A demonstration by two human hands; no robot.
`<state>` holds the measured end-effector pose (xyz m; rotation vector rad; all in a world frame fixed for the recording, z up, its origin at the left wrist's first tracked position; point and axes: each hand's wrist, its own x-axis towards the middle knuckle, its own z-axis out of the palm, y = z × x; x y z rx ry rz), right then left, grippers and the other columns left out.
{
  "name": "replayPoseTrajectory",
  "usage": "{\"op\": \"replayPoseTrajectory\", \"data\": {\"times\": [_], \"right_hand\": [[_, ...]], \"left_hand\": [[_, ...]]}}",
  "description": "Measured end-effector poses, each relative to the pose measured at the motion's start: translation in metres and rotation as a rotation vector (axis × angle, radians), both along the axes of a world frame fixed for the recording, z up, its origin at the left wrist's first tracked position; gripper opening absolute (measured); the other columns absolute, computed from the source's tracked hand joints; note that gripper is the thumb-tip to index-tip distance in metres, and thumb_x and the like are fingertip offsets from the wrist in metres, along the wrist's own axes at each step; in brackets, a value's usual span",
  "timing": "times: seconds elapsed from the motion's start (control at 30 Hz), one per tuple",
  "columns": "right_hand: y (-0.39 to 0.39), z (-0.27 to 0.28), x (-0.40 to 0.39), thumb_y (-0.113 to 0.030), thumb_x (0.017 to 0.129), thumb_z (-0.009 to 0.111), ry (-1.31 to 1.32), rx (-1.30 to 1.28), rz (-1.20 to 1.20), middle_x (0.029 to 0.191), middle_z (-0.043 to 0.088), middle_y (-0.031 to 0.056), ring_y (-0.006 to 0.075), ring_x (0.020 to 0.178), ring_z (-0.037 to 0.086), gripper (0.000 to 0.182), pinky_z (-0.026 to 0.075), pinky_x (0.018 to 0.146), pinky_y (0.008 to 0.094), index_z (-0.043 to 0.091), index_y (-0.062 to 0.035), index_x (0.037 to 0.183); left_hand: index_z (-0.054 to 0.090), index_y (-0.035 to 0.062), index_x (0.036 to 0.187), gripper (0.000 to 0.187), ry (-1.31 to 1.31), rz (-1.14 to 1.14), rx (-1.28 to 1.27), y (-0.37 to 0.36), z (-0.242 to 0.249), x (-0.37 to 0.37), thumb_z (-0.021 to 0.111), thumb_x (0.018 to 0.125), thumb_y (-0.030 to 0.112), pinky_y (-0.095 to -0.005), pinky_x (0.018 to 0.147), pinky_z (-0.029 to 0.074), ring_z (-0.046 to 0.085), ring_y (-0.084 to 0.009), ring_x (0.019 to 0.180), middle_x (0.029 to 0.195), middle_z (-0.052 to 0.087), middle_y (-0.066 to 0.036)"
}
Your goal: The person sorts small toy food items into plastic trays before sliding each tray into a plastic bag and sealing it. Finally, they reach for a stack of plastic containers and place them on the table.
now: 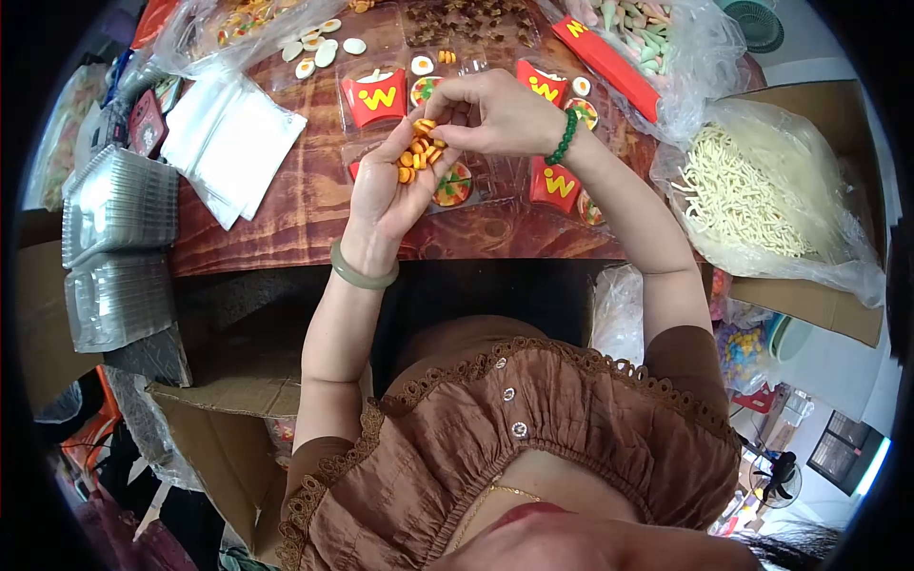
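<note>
Cupped around a small heap of orange miniature burgers (416, 162) is my left hand (383, 190), palm up, with a jade bangle at its wrist. My right hand (495, 116), wearing a green bead bracelet (564, 138), reaches over from the right and pinches at one of these burgers at the top of the heap. Below the hands lie clear plastic trays with red toy fries boxes (375, 97) and round miniature pizzas (453, 185), partly covered by my hands. A small fried-egg piece (422, 65) and another burger piece (447, 57) sit farther back.
White plastic bags (224, 152) and stacked clear trays (119, 209) are at left. Egg pieces (326, 52) and brown pieces (466, 21) lie at the back. On the right, a carton (819, 309) holds a bag of cream-coloured sticks (738, 190); a flat red box (609, 71) is nearby.
</note>
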<state>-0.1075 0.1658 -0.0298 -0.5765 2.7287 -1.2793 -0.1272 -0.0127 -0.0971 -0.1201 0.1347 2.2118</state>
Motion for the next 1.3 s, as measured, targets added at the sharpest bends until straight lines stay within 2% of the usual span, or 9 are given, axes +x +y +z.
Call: {"op": "replayPoseTrajectory", "data": {"times": [0.23, 0.3, 0.43, 0.7, 0.83, 0.9, 1.03, 1.13, 1.3], "right_hand": [[0.016, -0.006, 0.009, -0.011, 0.082, 0.065, -0.093, -0.164, -0.158, 0.087, 0.066, 0.0042, 0.0094, 0.08, 0.063, 0.02, 0.051, 0.069, 0.0234, 0.062, -0.0021, 0.099], [0.015, 0.0, 0.014, -0.012, 0.081, 0.065, 0.022, 0.078, -0.089, 0.087, 0.066, 0.006, 0.0115, 0.079, 0.064, 0.021, 0.051, 0.068, 0.0241, 0.062, -0.0022, 0.1], [0.008, 0.008, 0.022, -0.016, 0.079, 0.062, 0.058, 0.057, -0.012, 0.081, 0.067, 0.0122, 0.0196, 0.07, 0.065, 0.023, 0.052, 0.065, 0.032, 0.064, -0.0015, 0.096], [0.013, 0.004, 0.018, -0.014, 0.084, 0.062, 0.04, 0.103, 0.046, 0.089, 0.067, 0.0082, 0.0155, 0.08, 0.065, 0.02, 0.052, 0.072, 0.0281, 0.063, -0.0005, 0.098], [0.02, 0.005, 0.017, -0.017, 0.084, 0.064, -0.093, -0.054, -0.097, 0.082, 0.067, 0.0056, 0.0095, 0.069, 0.063, 0.019, 0.052, 0.064, 0.0257, 0.064, -0.0005, 0.094], [0.029, 0.001, 0.015, -0.018, 0.079, 0.066, -0.102, -0.107, -0.193, 0.08, 0.068, 0.0112, 0.0184, 0.074, 0.066, 0.022, 0.053, 0.069, 0.0295, 0.066, 0.0006, 0.09], [0.033, -0.034, 0.013, -0.019, 0.081, 0.068, 0.03, 0.116, -0.207, 0.077, 0.066, 0.0076, 0.0118, 0.066, 0.062, 0.021, 0.05, 0.06, 0.0265, 0.065, -0.0009, 0.092], [0.023, -0.044, 0.014, -0.02, 0.079, 0.069, 0.118, 0.318, -0.191, 0.085, 0.066, 0.0134, 0.0236, 0.075, 0.065, 0.023, 0.051, 0.067, 0.0327, 0.065, -0.0003, 0.091], [0.02, -0.065, 0.01, -0.015, 0.081, 0.065, 0.21, 0.413, -0.168, 0.085, 0.065, 0.0113, 0.0251, 0.082, 0.063, 0.018, 0.05, 0.073, 0.0334, 0.066, -0.0015, 0.093]], "left_hand": [[0.042, -0.0045, 0.13, 0.037, 0.047, -0.023, -0.134, 0.0, 0.009, 0.008, 0.041, 0.099, 0.016, -0.0422, 0.1, 0.046, 0.053, -0.0261, 0.115, 0.123, 0.051, -0.017], [0.041, -0.0044, 0.131, 0.038, 0.071, -0.042, -0.155, 0.001, 0.009, 0.01, 0.042, 0.099, 0.016, -0.0414, 0.099, 0.047, 0.054, -0.0259, 0.113, 0.122, 0.052, -0.017], [0.046, -0.0042, 0.125, 0.032, 0.081, -0.058, -0.239, 0.006, 0.009, 0.015, 0.044, 0.098, 0.014, -0.0398, 0.095, 0.051, 0.057, -0.0243, 0.109, 0.119, 0.054, -0.016], [0.048, -0.0041, 0.12, 0.028, 0.179, -0.048, -0.369, 0.009, 0.02, 0.023, 0.043, 0.098, 0.014, -0.0388, 0.095, 0.052, 0.058, -0.0217, 0.107, 0.113, 0.056, -0.013], [0.045, -0.0063, 0.124, 0.033, 0.2, -0.121, -0.332, 0.0, 0.022, 0.022, 0.043, 0.098, 0.015, -0.0383, 0.095, 0.051, 0.054, -0.03, 0.115, 0.121, 0.053, -0.02], [0.044, -0.0071, 0.125, 0.035, 0.198, -0.145, -0.261, -0.01, 0.023, 0.028, 0.043, 0.098, 0.015, -0.038, 0.095, 0.051, 0.052, -0.0333, 0.118, 0.124, 0.052, -0.022], [0.039, -0.0078, 0.13, 0.04, 0.079, -0.089, -0.312, -0.024, 0.017, 0.04, 0.043, 0.099, 0.016, -0.0382, 0.095, 0.051, 0.047, -0.0383, 0.122, 0.131, 0.046, -0.025], [0.036, -0.0079, 0.132, 0.041, 0.003, -0.09, -0.262, -0.027, 0.012, 0.048, 0.04, 0.099, 0.017, -0.0409, 0.099, 0.048, 0.046, -0.039, 0.123, 0.134, 0.043, -0.026], [0.036, -0.0076, 0.133, 0.041, -0.053, -0.077, -0.12, -0.03, 0.008, 0.046, 0.035, 0.1, 0.018, -0.0461, 0.104, 0.042, 0.042, -0.0402, 0.126, 0.135, 0.042, -0.026]]}}
